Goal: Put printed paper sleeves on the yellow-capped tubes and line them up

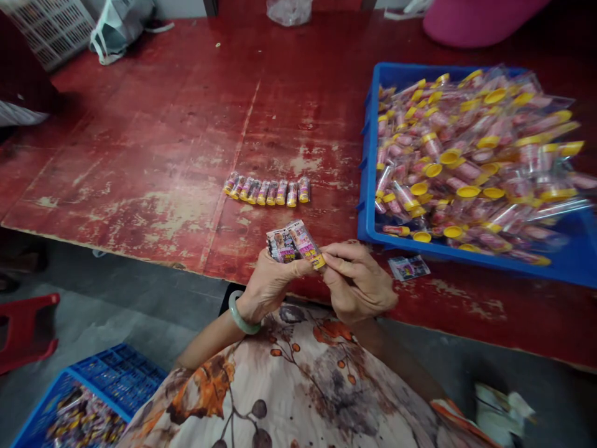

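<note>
My left hand (275,283), with a pale green bangle at the wrist, is closed around a small stack of printed labels (281,244). Its thumb presses across the lower part of the stack. At the yellow corner of the top label (303,241), my right hand (359,280) pinches with thumb and fingertips; that label lies slanted over the others. Beyond my hands, a row of several small labelled tubes (263,192) with yellow caps lies on the red table (153,143). More labels (409,267) lie on the table right of my right hand.
A blue tray (368,155) heaped with clear, pink-filled, yellow-capped tubes (466,162) stands at right. Below the table at left is a blue basket (124,373) of labelled tubes, near a red stool (28,330). A pink tub (476,22) and a plastic bag (289,9) sit at the back.
</note>
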### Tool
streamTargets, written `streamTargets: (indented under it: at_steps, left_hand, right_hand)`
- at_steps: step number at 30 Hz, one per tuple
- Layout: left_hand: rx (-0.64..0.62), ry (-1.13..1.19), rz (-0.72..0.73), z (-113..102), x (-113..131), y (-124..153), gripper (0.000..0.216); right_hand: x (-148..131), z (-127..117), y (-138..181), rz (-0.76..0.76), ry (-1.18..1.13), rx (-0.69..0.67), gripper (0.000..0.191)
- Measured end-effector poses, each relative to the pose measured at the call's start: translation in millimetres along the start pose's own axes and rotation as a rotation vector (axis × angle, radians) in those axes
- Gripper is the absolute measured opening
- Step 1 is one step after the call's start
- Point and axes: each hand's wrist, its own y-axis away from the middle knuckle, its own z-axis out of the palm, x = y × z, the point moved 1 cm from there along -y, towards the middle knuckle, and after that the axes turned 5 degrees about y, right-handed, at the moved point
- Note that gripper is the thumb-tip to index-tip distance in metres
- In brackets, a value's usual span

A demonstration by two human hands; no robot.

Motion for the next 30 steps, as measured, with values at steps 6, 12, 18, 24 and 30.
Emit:
streamTargets:
  at_steps: [6, 12, 18, 24, 30]
  left_hand:
    - [-0.022, 0.001, -0.009, 3, -1, 0, 0.033]
    - [-0.02, -0.023, -0.007, 3, -1, 1, 0.034]
    - [0.006, -0.044, -0.016, 4, -1, -1, 0.038]
    - [0.014, -0.048, -0.021, 4, -2, -3, 0.035]
    - [0.04, -0.077, -0.024, 2, -2, -6, 0.031]
  right_hand:
    - [-2, 1, -1, -0.024, 0.01, 0.034, 0.032]
    - [-3, 2, -2, -0.024, 0.029, 0.042, 0.029]
    - [0, 2, 0, -0.026, 0.068, 0.039, 0.028]
    - [4, 2, 2, -0.026, 0.098, 0.047, 0.025]
    - [9, 6, 1, -0.009, 0.109, 0.032, 0.024]
